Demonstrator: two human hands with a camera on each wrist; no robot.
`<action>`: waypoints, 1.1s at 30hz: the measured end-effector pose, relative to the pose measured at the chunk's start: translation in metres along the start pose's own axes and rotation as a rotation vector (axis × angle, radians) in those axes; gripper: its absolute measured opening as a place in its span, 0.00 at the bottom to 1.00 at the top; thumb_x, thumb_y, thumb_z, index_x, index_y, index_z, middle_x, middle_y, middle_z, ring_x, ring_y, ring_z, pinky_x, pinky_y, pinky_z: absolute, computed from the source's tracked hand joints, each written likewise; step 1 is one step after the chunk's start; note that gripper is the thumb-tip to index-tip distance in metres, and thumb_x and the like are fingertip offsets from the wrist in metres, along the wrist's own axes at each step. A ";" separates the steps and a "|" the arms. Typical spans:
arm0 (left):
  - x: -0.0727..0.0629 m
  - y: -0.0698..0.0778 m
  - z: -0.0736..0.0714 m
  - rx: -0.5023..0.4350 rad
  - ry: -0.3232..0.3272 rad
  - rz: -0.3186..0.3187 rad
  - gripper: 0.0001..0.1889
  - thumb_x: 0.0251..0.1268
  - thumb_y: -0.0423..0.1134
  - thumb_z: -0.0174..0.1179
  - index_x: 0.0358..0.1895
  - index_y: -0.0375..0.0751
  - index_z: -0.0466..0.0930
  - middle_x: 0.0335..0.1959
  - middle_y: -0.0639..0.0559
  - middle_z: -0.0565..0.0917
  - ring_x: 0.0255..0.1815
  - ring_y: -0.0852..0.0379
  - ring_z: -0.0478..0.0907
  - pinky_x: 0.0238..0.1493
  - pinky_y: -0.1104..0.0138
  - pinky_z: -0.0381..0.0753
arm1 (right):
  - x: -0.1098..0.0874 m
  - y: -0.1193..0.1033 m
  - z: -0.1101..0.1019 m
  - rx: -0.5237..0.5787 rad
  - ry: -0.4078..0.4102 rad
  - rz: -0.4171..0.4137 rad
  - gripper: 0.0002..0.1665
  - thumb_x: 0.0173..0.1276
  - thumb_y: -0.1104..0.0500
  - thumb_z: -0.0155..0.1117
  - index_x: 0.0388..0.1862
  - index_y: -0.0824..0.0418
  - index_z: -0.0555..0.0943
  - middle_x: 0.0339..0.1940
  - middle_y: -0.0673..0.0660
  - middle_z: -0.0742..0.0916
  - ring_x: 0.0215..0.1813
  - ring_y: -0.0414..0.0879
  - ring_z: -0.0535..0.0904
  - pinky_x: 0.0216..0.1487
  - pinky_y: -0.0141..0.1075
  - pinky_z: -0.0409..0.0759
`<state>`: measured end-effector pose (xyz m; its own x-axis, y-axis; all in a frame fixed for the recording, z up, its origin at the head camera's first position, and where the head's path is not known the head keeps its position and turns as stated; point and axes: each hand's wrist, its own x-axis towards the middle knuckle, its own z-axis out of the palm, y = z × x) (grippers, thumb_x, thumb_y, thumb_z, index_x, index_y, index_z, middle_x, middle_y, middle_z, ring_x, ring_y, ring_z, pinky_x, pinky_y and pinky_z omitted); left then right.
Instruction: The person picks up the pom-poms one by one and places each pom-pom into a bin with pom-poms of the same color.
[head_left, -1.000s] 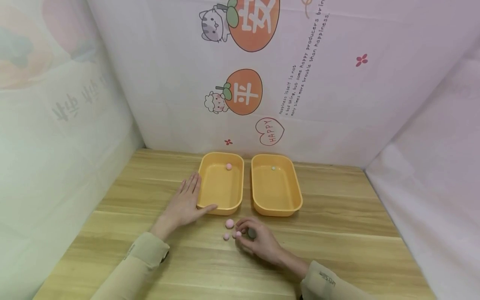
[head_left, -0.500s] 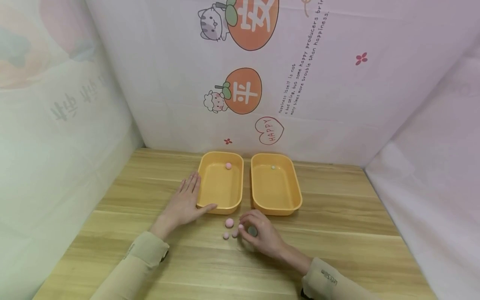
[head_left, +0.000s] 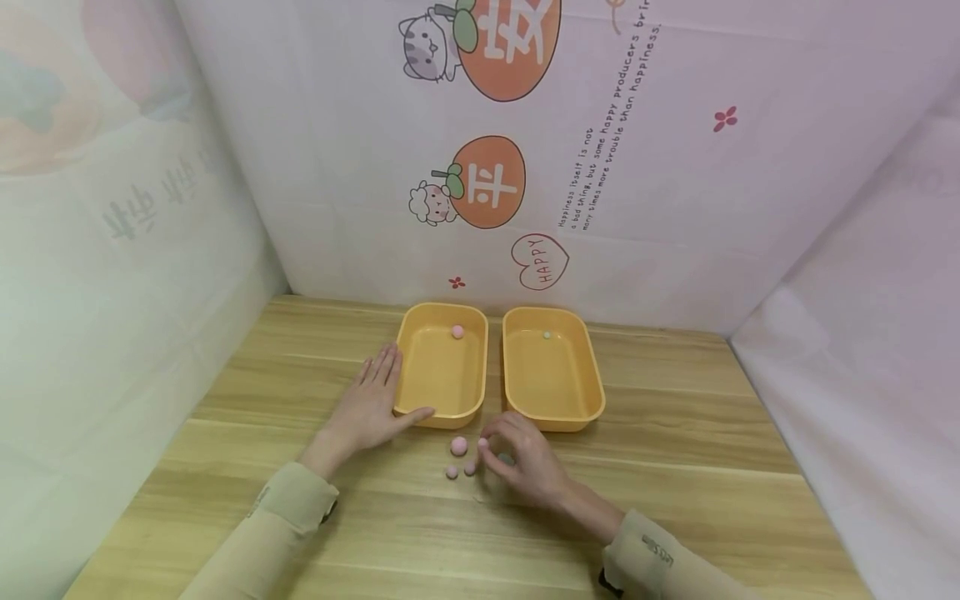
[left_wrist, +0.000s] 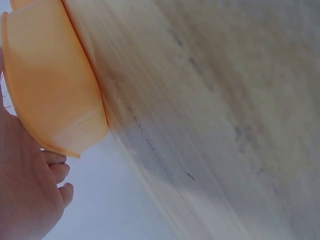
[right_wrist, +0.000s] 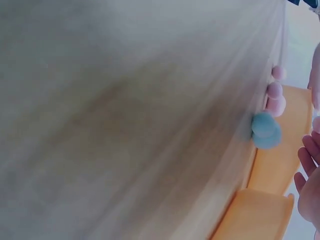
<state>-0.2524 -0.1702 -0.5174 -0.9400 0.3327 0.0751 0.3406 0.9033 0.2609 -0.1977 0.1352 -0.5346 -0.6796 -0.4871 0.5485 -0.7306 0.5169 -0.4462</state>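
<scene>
My left hand lies with straight fingers along the left side of the left yellow tray, its thumb over the near rim. In the left wrist view, fingers touch that tray's wall. Just in front of the trays, my right hand pinches a small pink ball between thumb and fingertips. On the table beside it sit a larger pink ball and two smaller pink balls. Under the right hand, a grey-green ball is partly hidden; the right wrist view shows two blue-green balls overlapping.
Inside the left tray, near its far end, lies one pink ball. The right yellow tray holds a tiny pale green ball. White printed cloth walls the wooden table at the back and sides.
My right hand has lifted a small pink ball from the group and moved slightly forward, toward the trays. The left hand has stayed on the left tray.
</scene>
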 end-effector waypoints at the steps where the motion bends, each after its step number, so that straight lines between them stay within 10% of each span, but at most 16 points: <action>1: 0.000 0.000 0.000 0.001 0.001 0.001 0.65 0.74 0.81 0.50 0.89 0.27 0.42 0.93 0.32 0.44 0.95 0.38 0.41 0.95 0.43 0.45 | 0.001 0.000 -0.001 0.004 0.003 0.003 0.06 0.71 0.65 0.77 0.41 0.58 0.87 0.45 0.54 0.91 0.53 0.47 0.86 0.56 0.41 0.89; 33: 0.000 -0.001 0.001 -0.001 0.008 -0.004 0.65 0.73 0.82 0.49 0.90 0.28 0.42 0.93 0.33 0.45 0.95 0.38 0.41 0.95 0.43 0.46 | 0.065 0.024 -0.007 -0.074 0.042 0.003 0.05 0.72 0.66 0.76 0.43 0.62 0.87 0.44 0.58 0.90 0.50 0.56 0.86 0.53 0.46 0.87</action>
<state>-0.2529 -0.1705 -0.5187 -0.9414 0.3272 0.0815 0.3370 0.9042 0.2625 -0.2586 0.1211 -0.5046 -0.6772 -0.4567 0.5769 -0.7208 0.5693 -0.3954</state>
